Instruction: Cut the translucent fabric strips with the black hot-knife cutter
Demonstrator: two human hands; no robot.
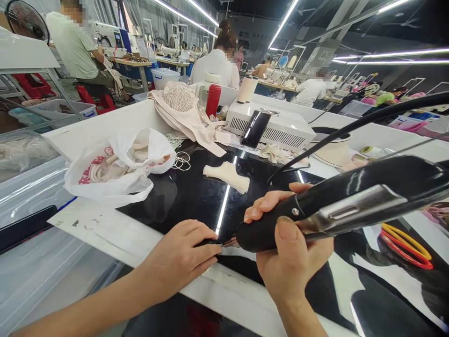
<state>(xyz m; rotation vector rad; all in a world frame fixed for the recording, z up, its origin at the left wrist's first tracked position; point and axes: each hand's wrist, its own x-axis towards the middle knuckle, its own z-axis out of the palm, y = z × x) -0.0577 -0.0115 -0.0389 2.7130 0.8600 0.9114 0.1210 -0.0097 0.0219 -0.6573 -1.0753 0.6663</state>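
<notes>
My right hand [293, 257] is wrapped round a thick black handheld power tool [326, 201] with a long metal lever and a cable at its back. The thumb lies on the near side of the tool, beside the lever. Its narrow copper-coloured tip points left towards my left hand [187, 250]. The left fingers are pressed together low over the black glossy tabletop [164, 206], at the tip. A small dark piece shows between them, too small to name. Beyond the hands lies a small stack of cream fabric pieces [227, 176].
A white plastic bag [119, 173] with beige fabric lies at left, beside beige bras [180, 107]. At the back are a red bottle [213, 100], a phone [256, 128] leaning on a white vented box [280, 126], and a thread cone [247, 90]. Co-workers sit beyond.
</notes>
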